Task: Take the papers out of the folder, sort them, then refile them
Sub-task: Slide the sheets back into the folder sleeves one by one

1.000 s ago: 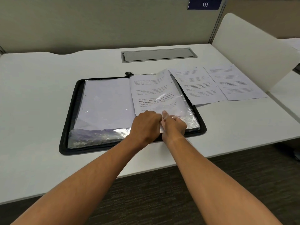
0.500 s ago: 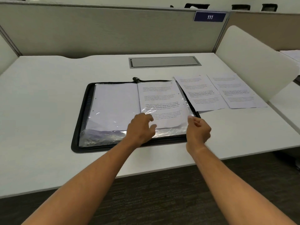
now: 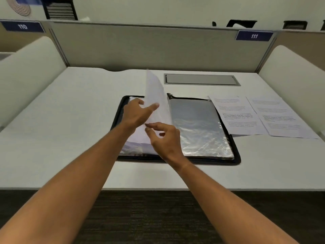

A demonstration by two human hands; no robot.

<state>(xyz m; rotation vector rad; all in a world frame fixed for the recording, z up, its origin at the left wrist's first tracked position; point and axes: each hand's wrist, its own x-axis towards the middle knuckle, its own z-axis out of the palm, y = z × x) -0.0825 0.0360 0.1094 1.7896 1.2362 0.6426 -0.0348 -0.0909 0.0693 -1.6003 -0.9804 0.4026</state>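
Observation:
A black zip folder point(image 3: 236, 152) lies open on the white desk. One clear sleeve page point(image 3: 156, 95) with a white sheet inside stands nearly upright over the spine, mid-turn. My left hand point(image 3: 137, 113) rests against the page's left face with fingers spread. My right hand point(image 3: 165, 140) pinches the page's lower edge between thumb and forefinger. The folder's right half shows empty shiny sleeves point(image 3: 197, 124). Two printed papers point(image 3: 235, 115) point(image 3: 279, 117) lie side by side on the desk just right of the folder.
A grey cable hatch point(image 3: 200, 79) is set into the desk behind the folder. Rounded white dividers stand at the left point(image 3: 26, 73) and right point(image 3: 292, 73), with a grey back panel and label 111 point(image 3: 254, 36). The desk's front edge runs below my forearms.
The sleeve page lay flat on the folder's right half; it now stands up, swinging left. Both hands moved left onto it. The view tilted upward.

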